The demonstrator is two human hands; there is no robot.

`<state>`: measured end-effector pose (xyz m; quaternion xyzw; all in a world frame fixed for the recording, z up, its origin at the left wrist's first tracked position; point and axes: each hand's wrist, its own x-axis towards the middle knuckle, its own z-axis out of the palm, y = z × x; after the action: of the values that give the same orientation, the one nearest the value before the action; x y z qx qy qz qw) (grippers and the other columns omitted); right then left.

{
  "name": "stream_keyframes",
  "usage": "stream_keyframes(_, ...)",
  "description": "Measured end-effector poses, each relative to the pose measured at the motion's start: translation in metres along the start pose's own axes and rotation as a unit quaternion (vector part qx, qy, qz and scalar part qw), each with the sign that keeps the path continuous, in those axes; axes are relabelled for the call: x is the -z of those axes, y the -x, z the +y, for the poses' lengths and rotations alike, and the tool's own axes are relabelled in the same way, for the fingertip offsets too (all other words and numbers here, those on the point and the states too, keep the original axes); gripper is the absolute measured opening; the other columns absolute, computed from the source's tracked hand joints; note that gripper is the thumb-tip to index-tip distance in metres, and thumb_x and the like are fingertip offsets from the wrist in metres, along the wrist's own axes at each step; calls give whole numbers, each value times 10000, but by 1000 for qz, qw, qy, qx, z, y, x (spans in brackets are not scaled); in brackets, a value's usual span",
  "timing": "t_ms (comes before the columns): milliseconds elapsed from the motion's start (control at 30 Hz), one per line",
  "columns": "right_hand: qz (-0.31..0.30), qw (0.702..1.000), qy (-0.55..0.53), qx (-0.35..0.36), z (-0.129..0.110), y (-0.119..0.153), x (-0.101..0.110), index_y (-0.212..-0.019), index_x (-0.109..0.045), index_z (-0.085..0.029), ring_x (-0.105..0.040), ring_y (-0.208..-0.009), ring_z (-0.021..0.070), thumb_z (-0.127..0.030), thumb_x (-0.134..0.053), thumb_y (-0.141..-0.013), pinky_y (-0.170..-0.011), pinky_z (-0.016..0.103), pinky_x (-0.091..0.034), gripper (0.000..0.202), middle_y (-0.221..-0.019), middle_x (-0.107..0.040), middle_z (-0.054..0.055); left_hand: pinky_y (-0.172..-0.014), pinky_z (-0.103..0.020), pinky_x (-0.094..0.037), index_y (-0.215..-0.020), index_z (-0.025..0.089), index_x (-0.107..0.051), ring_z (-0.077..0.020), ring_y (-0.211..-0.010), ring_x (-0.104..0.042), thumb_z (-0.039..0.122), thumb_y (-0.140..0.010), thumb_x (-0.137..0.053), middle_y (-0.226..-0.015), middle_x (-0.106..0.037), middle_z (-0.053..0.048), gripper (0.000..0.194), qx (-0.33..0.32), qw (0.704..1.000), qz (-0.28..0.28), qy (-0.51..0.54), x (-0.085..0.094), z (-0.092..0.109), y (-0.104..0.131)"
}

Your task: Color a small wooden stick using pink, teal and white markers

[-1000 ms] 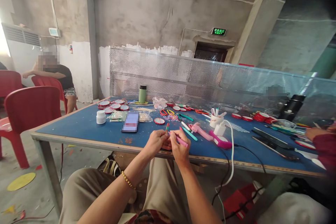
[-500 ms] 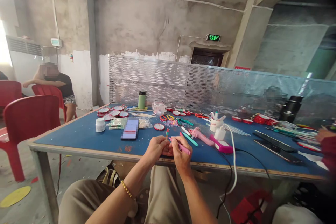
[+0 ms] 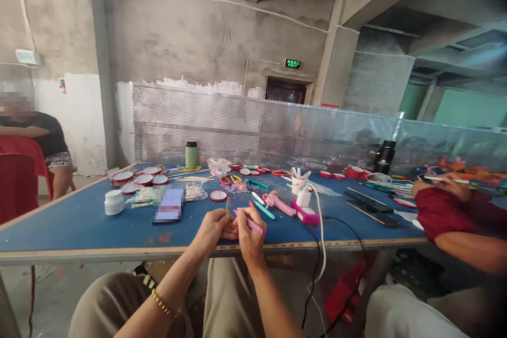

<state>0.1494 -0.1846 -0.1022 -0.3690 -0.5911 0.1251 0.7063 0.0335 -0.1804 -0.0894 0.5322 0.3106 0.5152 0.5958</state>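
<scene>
My left hand point(image 3: 212, 228) is closed at the table's front edge, pinching a thin stick point(image 3: 228, 204) whose top shows red and green bands. Close beside it, my right hand point(image 3: 251, 235) is wrapped round a pink marker pen point(image 3: 254, 226), its tip end directed at the left hand. What else may lie between the two hands is hidden by the fingers. Just beyond them are a teal marker point(image 3: 264, 210), a pink glue gun point(image 3: 277, 203) and a round red-rimmed disc point(image 3: 218, 196).
A phone point(image 3: 169, 205), a white jar point(image 3: 114, 203) and a green bottle point(image 3: 191, 156) stand or lie to the left. Pliers point(image 3: 257, 184), a cup of markers point(image 3: 300, 186) and a pink power block point(image 3: 307, 214) with cables are farther right. A co-worker's red sleeve point(image 3: 443, 211) reaches in at right.
The view has swung to the right, so the table and its things appear farther left and more of the co-worker shows. My hands keep nearly the same pose and hold the same things.
</scene>
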Motion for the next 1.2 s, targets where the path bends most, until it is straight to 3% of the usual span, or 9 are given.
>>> stream_keyframes(267,-10,998,-45,-35,-4,-3,2,-729,-600,-196,-543,-403,110,-423,-593,-906,-422,217,-469,288,-541,-600,-29,-611,-249,-588,-771,120,-589,-132,-560,-668,482,-696,-747,-678,-672,-48,402,1,1000,-7,3,2,-1,-2)
stream_keyframes(1200,-37,996,-72,-24,-10,-8,7,-698,-600,-183,-537,-399,95,-418,-630,-892,-444,219,-468,306,-569,-621,-20,-617,-246,-563,-763,114,-602,-130,-580,-655,522,-671,-774,-671,-677,-50,453,-28,999,-13,41,0,2,2)
